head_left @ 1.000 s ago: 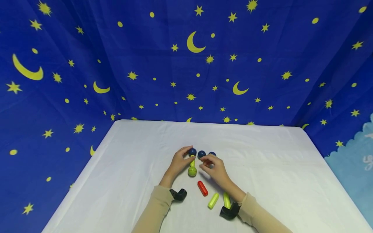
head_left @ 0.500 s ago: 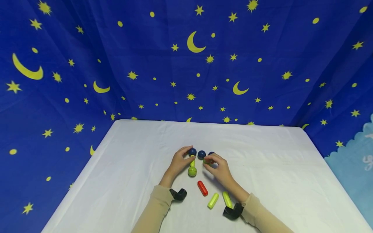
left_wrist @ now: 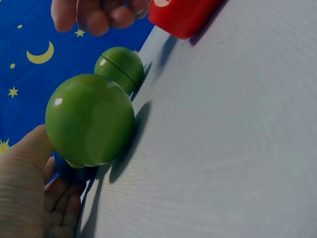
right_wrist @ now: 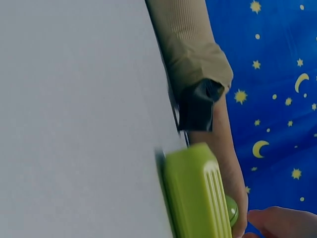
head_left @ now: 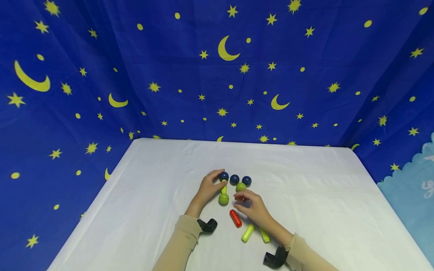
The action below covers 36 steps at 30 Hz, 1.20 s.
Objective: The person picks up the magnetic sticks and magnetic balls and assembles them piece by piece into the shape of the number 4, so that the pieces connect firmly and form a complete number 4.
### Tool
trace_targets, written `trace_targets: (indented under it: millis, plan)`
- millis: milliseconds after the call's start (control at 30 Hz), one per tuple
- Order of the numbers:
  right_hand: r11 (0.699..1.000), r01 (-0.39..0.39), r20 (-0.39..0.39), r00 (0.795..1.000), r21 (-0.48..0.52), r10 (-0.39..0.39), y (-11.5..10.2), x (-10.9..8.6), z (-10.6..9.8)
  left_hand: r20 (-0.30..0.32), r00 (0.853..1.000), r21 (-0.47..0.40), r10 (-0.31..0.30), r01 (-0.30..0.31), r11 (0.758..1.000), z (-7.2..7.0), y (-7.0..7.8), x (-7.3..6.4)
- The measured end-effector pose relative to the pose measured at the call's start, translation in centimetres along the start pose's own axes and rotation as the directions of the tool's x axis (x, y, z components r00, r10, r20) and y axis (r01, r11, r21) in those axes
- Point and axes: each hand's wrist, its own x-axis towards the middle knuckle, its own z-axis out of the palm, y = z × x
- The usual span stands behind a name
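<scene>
Nearest the person are two tan sleeves point(head_left: 310, 254), each with a black wrist camera point(head_left: 276, 258) strapped at its cuff. Just past the right-hand one, two loose lime sticks point(head_left: 248, 233) lie on the white counter point(head_left: 325, 195), one partly tucked beneath the right forearm, and a red stick point(head_left: 235, 218) lies slantwise beside them.

Beyond the red stick the right hand point(head_left: 253, 205) hangs with fingers bent loosely, thumb apart from them — it grasps nothing. Over on the left, a grooved green ball point(head_left: 223, 199), a lime stick point(head_left: 224, 189) and a blue ball point(head_left: 224, 176) run in a line away from the person. The left hand point(head_left: 207, 190) grips the far end of this line, thumb by the stick and fingers round the blue ball.

Just past the right fingertips sits another green ball point(head_left: 241, 187), close in front of two more blue balls point(head_left: 234, 179) — whether they touch, I can't tell. Behind the counter hangs a blue curtain point(head_left: 190, 67) with yellow moons and stars.
</scene>
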Motion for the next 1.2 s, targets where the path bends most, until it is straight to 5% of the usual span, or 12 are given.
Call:
trace_targets:
  millis: [767,1200]
  plan:
    - [0.999,-0.051,0.161,0.986,-0.016,0.052,2.7,-2.5,1.7,-0.003,1.0,-0.006,-0.008,0.008,1.0,0.0,0.1,0.0]
    - [0.984,-0.177,0.223,0.958,-0.022,0.178,2.6,-2.4,1.4,-0.011,1.0,0.005,-0.018,0.018,1.0,0.0,0.1,0.0]
